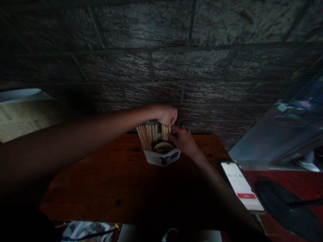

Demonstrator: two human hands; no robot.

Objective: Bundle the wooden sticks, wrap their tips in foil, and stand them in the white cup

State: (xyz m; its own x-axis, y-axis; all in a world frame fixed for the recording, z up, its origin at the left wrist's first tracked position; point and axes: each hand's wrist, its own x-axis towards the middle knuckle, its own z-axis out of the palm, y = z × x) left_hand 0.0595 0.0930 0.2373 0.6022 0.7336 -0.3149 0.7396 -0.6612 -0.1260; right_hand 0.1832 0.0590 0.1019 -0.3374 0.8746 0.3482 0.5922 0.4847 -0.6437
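Observation:
A pale holder (155,159) with dark marks on its front stands on the wooden table, close to the wall. Several wooden chopsticks (145,137) lean upright in its left part. At the back right is another upright bundle of chopsticks (165,132). My left hand (168,115) reaches across from the left and is closed round the top of this bundle; its fingertips are mostly hidden. From the right, my right hand (184,139) has thumb and fingers against the bundle's side, bent in a pinch. A round, pale rim (164,146) shows inside the holder's front.
The wooden table (101,181) meets a dark stone-block wall (166,67). A lit phone (241,186) with a timer lies at the table's right edge. A printed box-like thing (22,116) is at left. A plastic bag (85,230) sits below the front edge, a black round base (285,208) at right.

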